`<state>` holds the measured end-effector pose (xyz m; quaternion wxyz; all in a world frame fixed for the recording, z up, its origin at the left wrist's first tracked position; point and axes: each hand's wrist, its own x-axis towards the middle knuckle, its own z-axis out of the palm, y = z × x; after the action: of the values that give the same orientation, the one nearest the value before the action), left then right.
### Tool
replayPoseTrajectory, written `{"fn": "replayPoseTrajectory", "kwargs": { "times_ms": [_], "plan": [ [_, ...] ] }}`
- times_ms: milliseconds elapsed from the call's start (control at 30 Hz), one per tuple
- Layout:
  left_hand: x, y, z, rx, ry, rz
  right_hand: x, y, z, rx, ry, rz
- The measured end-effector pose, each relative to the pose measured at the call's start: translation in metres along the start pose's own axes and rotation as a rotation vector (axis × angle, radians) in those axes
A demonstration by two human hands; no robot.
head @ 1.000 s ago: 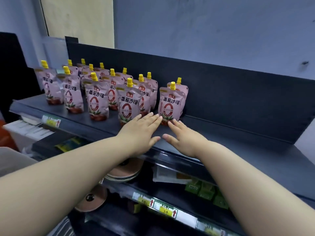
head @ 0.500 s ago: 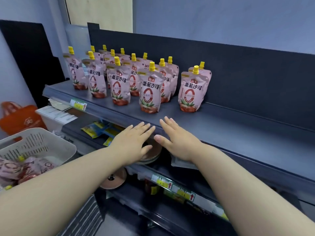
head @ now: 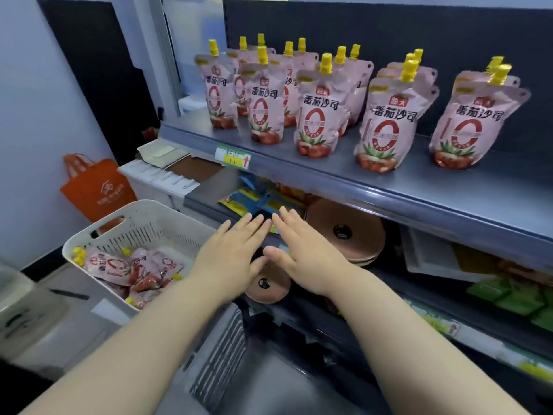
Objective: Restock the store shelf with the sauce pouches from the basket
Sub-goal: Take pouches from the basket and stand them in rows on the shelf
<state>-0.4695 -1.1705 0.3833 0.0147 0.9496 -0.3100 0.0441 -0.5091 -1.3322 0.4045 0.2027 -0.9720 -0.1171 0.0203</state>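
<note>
Pink yellow-capped sauce pouches (head: 386, 121) upright in rows on grey shelf (head: 449, 187), perhaps six more lying in white basket (head: 143, 226)

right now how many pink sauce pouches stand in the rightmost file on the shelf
2: a pink yellow-capped sauce pouch in front, another directly behind it, mostly hidden; more could hide behind.

A shop: a shelf (head: 389, 187) with a price tag (head: 233, 157) holds rows of sauce pouches (head: 386, 121).
</note>
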Motion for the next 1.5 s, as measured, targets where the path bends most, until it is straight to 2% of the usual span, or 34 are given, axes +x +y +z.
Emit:
{"fn": "replayPoseTrajectory", "kwargs": {
  "times_ms": [300, 433, 800, 900, 1133, 1500],
  "plan": [
    [-0.051, -0.092, 0.030, -0.087, 0.058, -0.103, 0.035, -0.054, 0.077, 0.090, -0.095, 0.119],
    [-0.061, -0.103, 0.055, -0.137, -0.039, -0.130, 0.041, -0.060, 0.097, 0.096, -0.162, 0.151],
    [-0.037, -0.117, 0.067, -0.079, -0.083, -0.171, 0.086, -0.046, 0.105, 0.007, -0.194, 0.067],
    [-0.023, -0.126, 0.064, -0.058, -0.049, -0.169, 0.105, -0.039, 0.104, -0.011, -0.193, 0.034],
    [-0.004, -0.151, 0.082, -0.026, -0.104, -0.255, 0.149, -0.028, 0.113, -0.023, -0.252, -0.011],
    [0.015, -0.230, 0.108, -0.097, -0.168, -0.147, 0.188, -0.047, 0.152, -0.040, -0.295, 0.128]
  ]
}}
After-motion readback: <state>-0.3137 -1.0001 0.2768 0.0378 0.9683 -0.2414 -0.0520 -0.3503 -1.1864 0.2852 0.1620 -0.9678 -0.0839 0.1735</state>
